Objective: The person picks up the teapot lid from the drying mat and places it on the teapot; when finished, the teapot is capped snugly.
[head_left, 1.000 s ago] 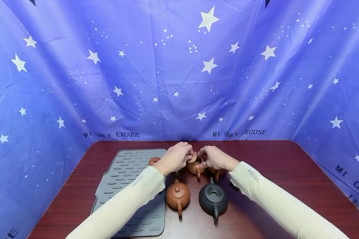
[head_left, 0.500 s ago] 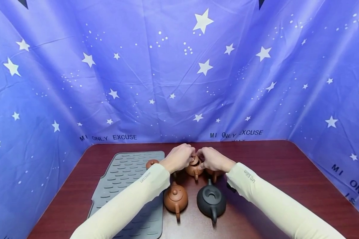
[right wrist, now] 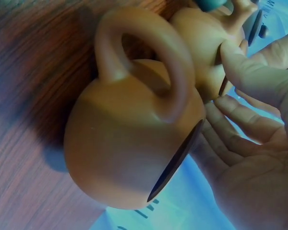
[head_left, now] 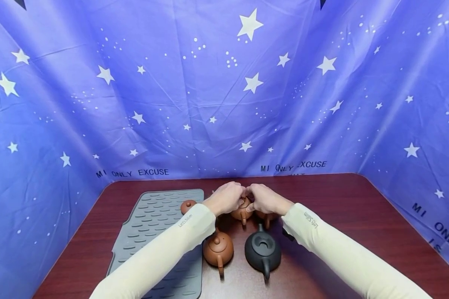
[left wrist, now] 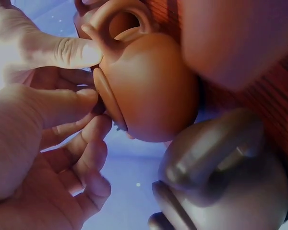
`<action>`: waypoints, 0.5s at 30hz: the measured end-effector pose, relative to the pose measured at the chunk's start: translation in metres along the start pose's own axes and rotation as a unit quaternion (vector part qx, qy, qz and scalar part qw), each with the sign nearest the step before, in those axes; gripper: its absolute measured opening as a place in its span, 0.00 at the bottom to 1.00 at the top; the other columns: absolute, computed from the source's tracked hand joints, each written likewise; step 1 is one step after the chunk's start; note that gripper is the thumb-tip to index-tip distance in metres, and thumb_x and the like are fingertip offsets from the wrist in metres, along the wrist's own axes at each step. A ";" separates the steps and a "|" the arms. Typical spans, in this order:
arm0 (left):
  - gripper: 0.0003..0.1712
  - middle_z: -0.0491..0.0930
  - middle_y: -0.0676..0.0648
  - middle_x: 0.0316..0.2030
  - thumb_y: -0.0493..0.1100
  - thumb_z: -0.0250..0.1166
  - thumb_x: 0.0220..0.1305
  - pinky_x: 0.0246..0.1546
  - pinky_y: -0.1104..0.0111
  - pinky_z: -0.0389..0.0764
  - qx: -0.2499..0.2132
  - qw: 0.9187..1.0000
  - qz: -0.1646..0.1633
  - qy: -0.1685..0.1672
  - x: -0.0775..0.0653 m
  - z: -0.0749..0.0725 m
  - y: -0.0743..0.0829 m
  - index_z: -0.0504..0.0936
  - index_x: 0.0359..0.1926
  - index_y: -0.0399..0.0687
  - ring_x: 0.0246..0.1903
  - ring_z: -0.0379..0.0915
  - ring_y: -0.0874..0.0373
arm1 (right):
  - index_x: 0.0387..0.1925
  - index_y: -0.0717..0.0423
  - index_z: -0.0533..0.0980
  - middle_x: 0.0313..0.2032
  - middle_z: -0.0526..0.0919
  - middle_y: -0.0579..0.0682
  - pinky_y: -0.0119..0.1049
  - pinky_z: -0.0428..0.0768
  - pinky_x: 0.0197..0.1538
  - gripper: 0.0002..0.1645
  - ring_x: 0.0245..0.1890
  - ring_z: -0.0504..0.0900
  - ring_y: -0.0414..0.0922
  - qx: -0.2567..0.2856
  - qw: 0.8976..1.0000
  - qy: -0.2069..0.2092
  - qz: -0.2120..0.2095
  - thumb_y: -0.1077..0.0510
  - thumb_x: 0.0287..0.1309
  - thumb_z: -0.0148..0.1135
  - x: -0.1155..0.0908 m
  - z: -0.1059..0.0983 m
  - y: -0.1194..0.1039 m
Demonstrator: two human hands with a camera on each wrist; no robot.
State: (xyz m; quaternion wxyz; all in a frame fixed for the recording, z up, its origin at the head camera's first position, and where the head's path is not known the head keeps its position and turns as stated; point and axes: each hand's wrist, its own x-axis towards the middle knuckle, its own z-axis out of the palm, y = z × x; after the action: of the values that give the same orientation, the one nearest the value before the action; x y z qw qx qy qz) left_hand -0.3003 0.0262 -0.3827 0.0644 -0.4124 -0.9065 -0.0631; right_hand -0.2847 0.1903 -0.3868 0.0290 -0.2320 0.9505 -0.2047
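In the middle of the group at the back stands a small orange-brown clay teapot (head_left: 241, 214), its handle toward me. My left hand (head_left: 225, 198) pinches the lid, and in the left wrist view that lid (left wrist: 108, 98) sits at the pot's mouth, its knob hidden by the fingers. My right hand (head_left: 268, 199) holds the same pot from the right; its thumb (right wrist: 245, 72) presses on the body near the handle. Right beside it, under my right hand, a second brown teapot (right wrist: 129, 143) stands with its mouth uncovered.
Nearer me are a lidded brown teapot (head_left: 218, 250) and a black teapot (head_left: 262, 251). A grey ridged mat (head_left: 155, 224) lies on the left of the dark red table (head_left: 321, 232), with another brown teapot (head_left: 188, 206) at its right edge. A starry blue curtain (head_left: 209, 104) hangs behind.
My left hand has brought the lid from a tilt beside the pot down onto its mouth. My right hand has kept its hold on the pot. The head view has shifted slightly.
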 end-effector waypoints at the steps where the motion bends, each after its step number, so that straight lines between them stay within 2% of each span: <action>1: 0.03 0.74 0.53 0.27 0.39 0.66 0.57 0.34 0.70 0.72 -0.008 1.000 0.002 0.003 -0.002 -0.002 -0.002 0.80 0.28 0.49 0.32 0.72 0.59 | 0.40 0.60 0.79 0.35 0.80 0.50 0.40 0.74 0.43 0.22 0.38 0.78 0.49 -0.001 1.000 0.000 0.001 0.60 0.40 0.77 0.001 0.000 -0.001; 7: 0.04 0.78 0.53 0.32 0.40 0.66 0.58 0.40 0.68 0.74 -0.057 0.997 -0.003 0.043 -0.022 -0.018 -0.016 0.82 0.35 0.47 0.36 0.73 0.59 | 0.44 0.64 0.78 0.41 0.81 0.52 0.42 0.74 0.50 0.26 0.44 0.78 0.49 0.016 1.000 -0.001 0.017 0.61 0.40 0.76 0.002 0.001 -0.003; 11: 0.06 0.77 0.52 0.32 0.41 0.66 0.58 0.40 0.65 0.75 -0.066 0.996 -0.028 0.058 -0.046 -0.030 -0.034 0.81 0.36 0.45 0.36 0.74 0.58 | 0.45 0.63 0.78 0.42 0.81 0.52 0.42 0.73 0.50 0.27 0.45 0.78 0.49 0.027 0.999 -0.009 0.023 0.61 0.40 0.76 0.002 0.000 -0.003; 15: 0.06 0.77 0.52 0.32 0.40 0.67 0.56 0.40 0.64 0.75 -0.066 0.994 -0.059 0.064 -0.073 -0.033 -0.058 0.81 0.36 0.47 0.36 0.73 0.58 | 0.47 0.62 0.77 0.43 0.81 0.52 0.43 0.74 0.50 0.27 0.44 0.78 0.48 0.033 0.999 -0.017 0.032 0.61 0.41 0.76 0.001 -0.003 -0.001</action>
State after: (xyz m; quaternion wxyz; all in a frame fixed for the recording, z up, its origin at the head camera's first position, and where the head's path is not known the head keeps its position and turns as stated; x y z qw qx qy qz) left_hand -0.2943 -0.0714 -0.3658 0.0911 -0.3563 -0.9174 -0.1523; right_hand -0.2858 0.1901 -0.3840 0.0594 -0.2042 0.9494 -0.2311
